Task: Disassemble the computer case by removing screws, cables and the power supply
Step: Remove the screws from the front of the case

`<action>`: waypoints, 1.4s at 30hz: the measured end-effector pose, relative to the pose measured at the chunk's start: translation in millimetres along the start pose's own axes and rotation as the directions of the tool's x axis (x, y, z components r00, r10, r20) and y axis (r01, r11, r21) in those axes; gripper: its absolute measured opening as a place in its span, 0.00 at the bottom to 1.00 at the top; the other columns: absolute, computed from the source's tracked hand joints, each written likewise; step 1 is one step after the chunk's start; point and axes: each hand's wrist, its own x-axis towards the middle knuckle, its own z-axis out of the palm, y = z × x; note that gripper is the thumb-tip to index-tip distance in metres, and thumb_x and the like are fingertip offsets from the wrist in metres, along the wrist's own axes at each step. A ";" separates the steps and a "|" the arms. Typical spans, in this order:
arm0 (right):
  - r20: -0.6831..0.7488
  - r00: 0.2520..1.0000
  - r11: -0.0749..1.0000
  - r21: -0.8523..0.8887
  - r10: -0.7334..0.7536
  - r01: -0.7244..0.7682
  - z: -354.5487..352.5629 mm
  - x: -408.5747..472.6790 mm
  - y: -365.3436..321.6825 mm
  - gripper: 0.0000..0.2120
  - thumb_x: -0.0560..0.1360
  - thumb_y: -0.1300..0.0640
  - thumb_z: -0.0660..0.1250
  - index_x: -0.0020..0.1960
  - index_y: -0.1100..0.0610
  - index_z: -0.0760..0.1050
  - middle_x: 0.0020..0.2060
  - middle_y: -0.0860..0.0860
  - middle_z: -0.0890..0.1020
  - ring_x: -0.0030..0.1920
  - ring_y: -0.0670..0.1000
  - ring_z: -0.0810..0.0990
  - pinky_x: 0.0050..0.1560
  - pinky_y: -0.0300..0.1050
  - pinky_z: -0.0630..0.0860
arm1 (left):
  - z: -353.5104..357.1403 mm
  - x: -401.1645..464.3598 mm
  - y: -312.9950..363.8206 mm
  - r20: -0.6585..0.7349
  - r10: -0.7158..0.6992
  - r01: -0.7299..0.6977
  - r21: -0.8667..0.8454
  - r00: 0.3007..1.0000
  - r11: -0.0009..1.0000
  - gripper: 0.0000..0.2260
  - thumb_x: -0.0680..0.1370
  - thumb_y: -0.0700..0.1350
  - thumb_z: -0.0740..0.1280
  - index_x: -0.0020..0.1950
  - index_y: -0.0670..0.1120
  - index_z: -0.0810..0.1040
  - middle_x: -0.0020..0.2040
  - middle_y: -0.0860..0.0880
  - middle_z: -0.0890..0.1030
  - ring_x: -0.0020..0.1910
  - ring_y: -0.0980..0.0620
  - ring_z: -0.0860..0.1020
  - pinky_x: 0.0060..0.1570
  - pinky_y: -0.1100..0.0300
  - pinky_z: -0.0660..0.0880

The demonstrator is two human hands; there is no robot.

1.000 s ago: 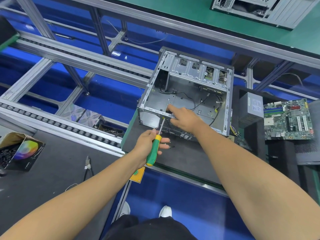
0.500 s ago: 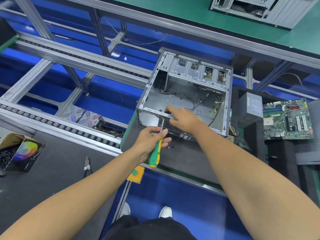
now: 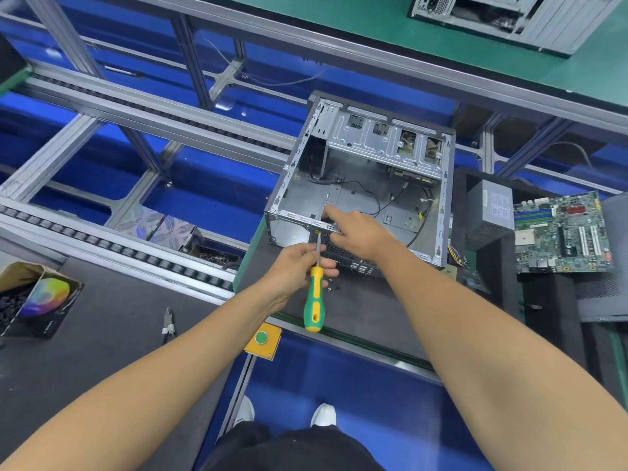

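My left hand (image 3: 295,265) pinches the screwdriver (image 3: 314,299) up at the metal shank, fingers curled round it; a second ago that hand was wrapped lower, on the green-and-yellow handle, which now hangs free below the fist. The tip sits at the near rim of the computer case (image 3: 362,185). My right hand (image 3: 358,234) has stayed on that same rim, forefinger stretched inside, holding nothing I can make out. The power supply (image 3: 491,212) stands just right of the case, the motherboard (image 3: 562,232) beyond it (both evidently out already). Loose screws (image 3: 329,287) lie below the case. I judge another rim screw is being addressed; cables (image 3: 370,195) remain inside.
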 end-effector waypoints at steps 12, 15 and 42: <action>0.012 1.000 1.000 0.000 0.020 -0.020 -1.0 0.0 1.2 0.14 0.74 0.53 0.60 0.57 0.46 0.62 0.31 0.50 0.73 0.35 0.57 0.73 0.30 0.48 0.60 | 3.0 20.3 -3.7 -0.253 0.037 -0.032 0.021 0.967 0.999 0.13 0.78 0.45 0.75 0.52 0.42 0.73 0.33 0.45 0.75 0.26 0.54 0.74 0.29 0.59 0.79; 0.012 1.000 1.000 -0.001 0.022 -0.022 -1.5 -0.4 0.3 0.14 0.74 0.53 0.60 0.57 0.47 0.61 0.30 0.50 0.73 0.33 0.55 0.72 0.30 0.47 0.59 | 1.8 22.3 -4.7 -0.238 0.024 -0.028 -0.015 0.971 0.999 0.10 0.80 0.46 0.73 0.49 0.41 0.76 0.36 0.45 0.76 0.26 0.56 0.76 0.32 0.57 0.83; 0.009 1.000 1.000 0.027 -0.001 0.000 0.7 1.2 0.9 0.12 0.74 0.51 0.61 0.53 0.44 0.61 0.31 0.48 0.72 0.37 0.60 0.74 0.34 0.49 0.64 | 10.2 27.7 3.1 -0.151 0.103 -0.099 0.033 0.983 0.995 0.10 0.85 0.48 0.63 0.60 0.42 0.71 0.41 0.46 0.84 0.25 0.54 0.74 0.22 0.63 0.67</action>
